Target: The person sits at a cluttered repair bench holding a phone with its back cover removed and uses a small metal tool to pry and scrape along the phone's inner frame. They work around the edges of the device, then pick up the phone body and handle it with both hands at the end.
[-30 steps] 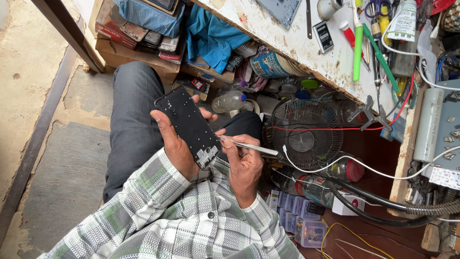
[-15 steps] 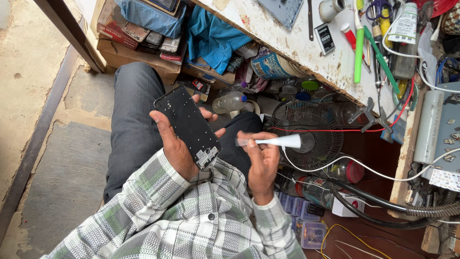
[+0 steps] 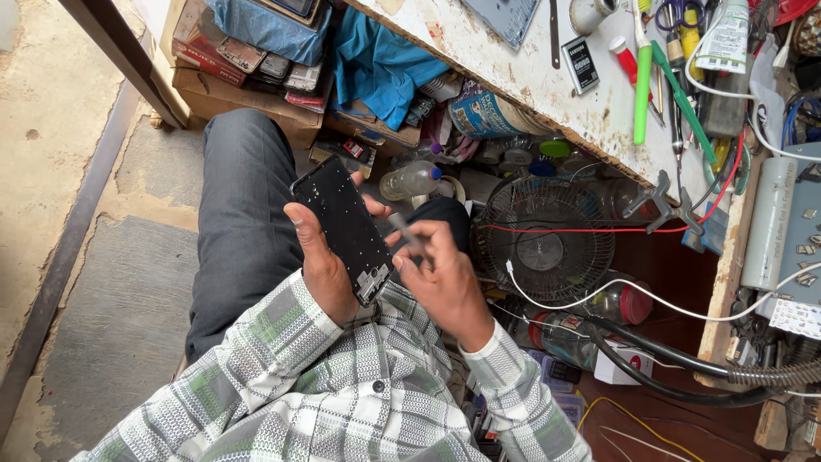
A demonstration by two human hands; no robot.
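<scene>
The left hand [image 3: 321, 265] grips a dark phone panel [image 3: 346, 227] over the lap, its fingers wrapped around the long edges and the thumb pressed along the near side, the panel tilted up toward the camera. The panel's inner face shows: black, speckled with small pale marks, with a bare metal patch at its lower corner. Just right of the panel, the right hand [image 3: 445, 282] pinches a thin grey tool [image 3: 409, 235], fingers narrow and closed on it; the tool is blurred, so its tip and kind cannot be told. It hovers close to the panel's right edge, and whether it touches cannot be told.

Judging progress: the panel is already apart from any phone body, so the opening-up looks done. The work along the panel's edge looks to be in the middle, and no finished or reassembled piece is in view.

Room is tight. Right of the panel sits a small black fan [image 3: 543, 244] with a red wire and a white cable strung across it, near the right wrist. Beyond the panel, a clear plastic bottle [image 3: 410, 180] and loose clutter crowd the space under the white table [image 3: 522, 81], whose chipped edge runs diagonally above. Left of the panel, past the grey trouser leg [image 3: 248, 214], the floor gives the freest side for moving.
</scene>
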